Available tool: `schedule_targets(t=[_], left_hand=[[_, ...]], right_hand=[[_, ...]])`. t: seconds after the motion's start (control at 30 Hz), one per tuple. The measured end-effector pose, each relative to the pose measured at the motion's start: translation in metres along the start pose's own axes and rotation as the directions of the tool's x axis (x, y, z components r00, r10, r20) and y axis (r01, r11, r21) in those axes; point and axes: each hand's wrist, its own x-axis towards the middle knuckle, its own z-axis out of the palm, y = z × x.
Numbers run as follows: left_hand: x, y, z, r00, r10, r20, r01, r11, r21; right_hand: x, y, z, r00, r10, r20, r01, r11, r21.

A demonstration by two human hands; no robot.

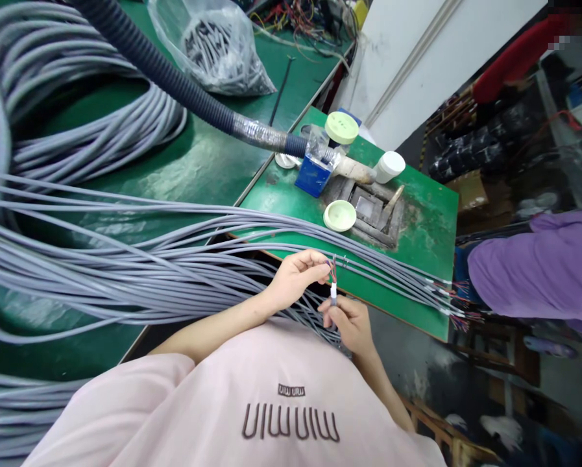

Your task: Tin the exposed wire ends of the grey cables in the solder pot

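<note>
My right hand (350,321) pinches a grey cable (333,299) just below its white sleeve, the end pointing away from me. Thin coloured wires (333,271) fan out of that end, reddish and dark ones among them. With thumb and forefinger closed, my left hand (300,275) grips the wires near their tips. Beyond both hands lies a bundle of grey cables (368,253) running across the green board, their stripped wire ends (460,305) hanging over its right edge. More grey cables (198,275) stretch to the left, partly under my left forearm.
A soldering pot (368,207) sits in the green board (281,201), beside a pale open tub (340,215), a white cup (389,167) and a blue box (314,174). A ribbed hose (174,81) crosses above coiled cable (100,143). At right stands a person in purple (538,272).
</note>
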Motion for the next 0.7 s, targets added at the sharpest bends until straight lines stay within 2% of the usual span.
schedule_targets(t=[0.17,0.27,0.5,0.7], left_hand=[[-0.001,0.003,0.005,0.999,-0.032,0.007,0.031,0.999,0.023],[-0.001,0.003,0.007,0.999,-0.048,-0.005,0.049,0.998,0.031],[-0.002,0.001,0.006,1.000,-0.012,0.006,0.012,1.000,0.025],[-0.002,0.002,0.010,1.000,-0.002,0.031,0.001,1.000,0.014]], right_hand=[[0.016,-0.011,0.002,0.990,0.056,-0.131,-0.032,0.984,0.177],[0.027,-0.019,0.004,0.974,0.064,-0.217,-0.035,0.990,0.133],[0.039,-0.029,0.007,0.932,-0.043,-0.359,0.041,0.999,-0.014],[0.041,-0.027,0.009,0.919,-0.042,-0.392,0.050,0.999,0.009]])
